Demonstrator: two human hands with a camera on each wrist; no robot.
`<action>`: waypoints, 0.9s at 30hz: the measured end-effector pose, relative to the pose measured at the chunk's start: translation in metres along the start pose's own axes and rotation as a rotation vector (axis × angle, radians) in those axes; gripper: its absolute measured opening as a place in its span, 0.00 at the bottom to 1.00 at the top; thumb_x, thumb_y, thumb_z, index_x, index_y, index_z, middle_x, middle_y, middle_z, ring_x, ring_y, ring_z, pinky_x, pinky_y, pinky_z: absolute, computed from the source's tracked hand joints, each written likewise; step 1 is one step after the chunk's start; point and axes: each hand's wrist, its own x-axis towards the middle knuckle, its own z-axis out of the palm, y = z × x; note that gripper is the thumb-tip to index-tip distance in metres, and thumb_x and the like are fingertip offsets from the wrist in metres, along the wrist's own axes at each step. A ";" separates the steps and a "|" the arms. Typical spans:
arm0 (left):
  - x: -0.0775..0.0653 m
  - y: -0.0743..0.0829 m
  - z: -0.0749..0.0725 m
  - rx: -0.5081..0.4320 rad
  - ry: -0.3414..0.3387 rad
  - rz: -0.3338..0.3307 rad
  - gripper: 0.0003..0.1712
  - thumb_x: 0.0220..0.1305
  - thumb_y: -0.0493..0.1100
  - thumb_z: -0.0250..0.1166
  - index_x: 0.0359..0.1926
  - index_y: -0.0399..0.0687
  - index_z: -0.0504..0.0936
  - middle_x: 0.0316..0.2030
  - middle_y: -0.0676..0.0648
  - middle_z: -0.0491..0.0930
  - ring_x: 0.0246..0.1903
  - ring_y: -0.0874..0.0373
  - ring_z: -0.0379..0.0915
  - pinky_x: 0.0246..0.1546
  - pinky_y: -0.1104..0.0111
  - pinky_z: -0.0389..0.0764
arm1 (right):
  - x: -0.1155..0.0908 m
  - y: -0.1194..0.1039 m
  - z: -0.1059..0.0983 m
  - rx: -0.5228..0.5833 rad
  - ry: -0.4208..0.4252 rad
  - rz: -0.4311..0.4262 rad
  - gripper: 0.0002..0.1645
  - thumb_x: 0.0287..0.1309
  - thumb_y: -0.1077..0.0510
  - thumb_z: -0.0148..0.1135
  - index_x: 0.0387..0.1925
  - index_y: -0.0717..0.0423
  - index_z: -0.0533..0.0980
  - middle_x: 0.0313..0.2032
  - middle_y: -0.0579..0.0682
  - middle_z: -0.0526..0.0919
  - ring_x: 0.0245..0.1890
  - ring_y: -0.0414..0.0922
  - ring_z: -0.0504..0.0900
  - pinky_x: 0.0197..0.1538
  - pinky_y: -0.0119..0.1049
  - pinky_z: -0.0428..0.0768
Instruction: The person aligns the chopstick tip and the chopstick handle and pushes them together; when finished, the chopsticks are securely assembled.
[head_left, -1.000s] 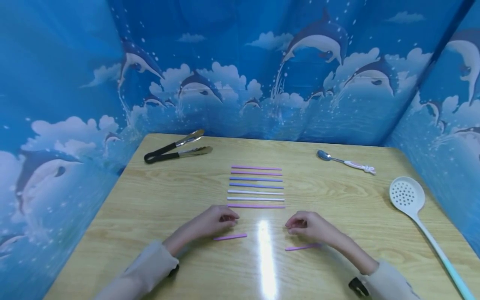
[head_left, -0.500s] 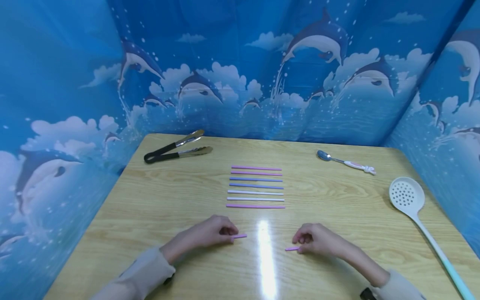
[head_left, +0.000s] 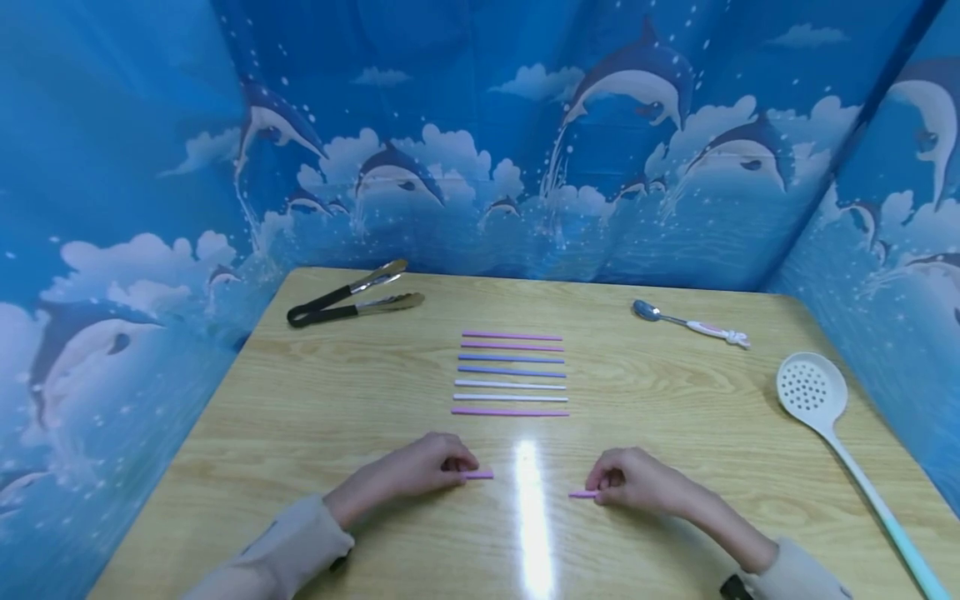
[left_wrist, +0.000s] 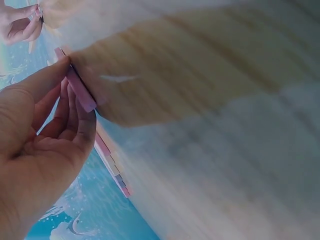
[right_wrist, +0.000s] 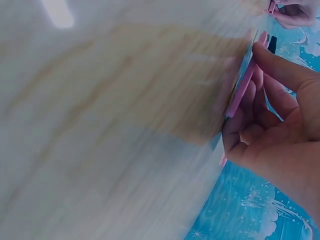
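Observation:
On the wooden table, my left hand point(head_left: 427, 465) pinches a short pink stick point(head_left: 480, 475) between thumb and fingers, with its right end poking out. Opposite it, my right hand point(head_left: 639, 479) pinches a second short pink stick point(head_left: 582, 494), whose left end shows. In the left wrist view the thumb lies across the left pink stick point(left_wrist: 81, 89), close over the tabletop. The right wrist view has thumb and fingertips along the right pink stick point(right_wrist: 241, 92). Beyond both hands, longer sticks lie in a parallel stack: a pink one point(head_left: 510, 412) nearest, then white point(head_left: 510, 398), blue point(head_left: 512, 372) and pink ones point(head_left: 512, 336).
Black-handled tongs point(head_left: 326, 312) lie spread at the back left. A small spoon point(head_left: 690, 323) is at the back right. Along the right edge runs a long skimmer point(head_left: 862, 467). A dolphin-print curtain point(head_left: 480, 167) hangs behind the wooden table point(head_left: 360, 375).
Both hands have come down from above the table and taken hold of the two short pink sticks. Since half a second ago, those sticks have turned slightly, lying closer to level across the view.

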 end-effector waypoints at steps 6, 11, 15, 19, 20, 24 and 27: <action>0.001 0.000 0.001 0.046 0.032 0.049 0.10 0.60 0.36 0.64 0.42 0.38 0.84 0.32 0.49 0.80 0.32 0.66 0.73 0.36 0.77 0.77 | 0.004 -0.003 0.002 -0.025 0.065 -0.026 0.05 0.51 0.59 0.68 0.32 0.53 0.82 0.27 0.37 0.77 0.28 0.31 0.72 0.32 0.27 0.76; 0.003 0.003 0.000 0.037 0.070 0.073 0.10 0.63 0.37 0.61 0.44 0.40 0.83 0.35 0.49 0.80 0.35 0.64 0.74 0.40 0.75 0.77 | 0.012 -0.010 0.005 -0.040 0.126 -0.043 0.05 0.51 0.61 0.68 0.32 0.54 0.81 0.28 0.38 0.79 0.30 0.31 0.74 0.35 0.27 0.77; 0.006 0.008 -0.001 0.004 0.092 0.055 0.11 0.64 0.37 0.61 0.46 0.41 0.82 0.38 0.50 0.80 0.36 0.65 0.73 0.40 0.76 0.77 | 0.020 -0.017 0.008 -0.028 0.165 -0.092 0.05 0.51 0.64 0.67 0.33 0.56 0.81 0.28 0.40 0.79 0.30 0.31 0.74 0.35 0.27 0.78; 0.010 0.015 -0.002 -0.022 0.102 0.040 0.12 0.64 0.37 0.61 0.47 0.42 0.82 0.41 0.48 0.81 0.39 0.64 0.75 0.43 0.75 0.78 | 0.026 -0.024 0.011 -0.015 0.208 -0.170 0.06 0.50 0.67 0.67 0.33 0.59 0.81 0.27 0.44 0.80 0.29 0.31 0.75 0.34 0.27 0.80; 0.011 0.017 -0.002 -0.026 0.102 0.046 0.12 0.64 0.37 0.61 0.47 0.41 0.82 0.41 0.48 0.81 0.40 0.63 0.76 0.44 0.75 0.78 | 0.028 -0.025 0.012 -0.010 0.216 -0.186 0.06 0.50 0.67 0.67 0.33 0.60 0.80 0.27 0.45 0.80 0.29 0.31 0.75 0.33 0.27 0.80; 0.014 0.021 -0.002 -0.043 0.099 0.065 0.12 0.63 0.34 0.61 0.47 0.40 0.82 0.40 0.46 0.82 0.40 0.61 0.77 0.44 0.75 0.78 | 0.033 -0.030 0.014 0.020 0.230 -0.216 0.06 0.50 0.69 0.66 0.33 0.61 0.80 0.27 0.47 0.80 0.29 0.32 0.76 0.34 0.28 0.81; 0.016 0.022 -0.001 -0.056 0.100 0.075 0.12 0.62 0.34 0.61 0.47 0.39 0.82 0.40 0.46 0.83 0.39 0.61 0.77 0.43 0.76 0.78 | 0.035 -0.033 0.016 0.033 0.230 -0.224 0.06 0.50 0.69 0.66 0.33 0.62 0.81 0.27 0.47 0.80 0.29 0.32 0.76 0.33 0.29 0.82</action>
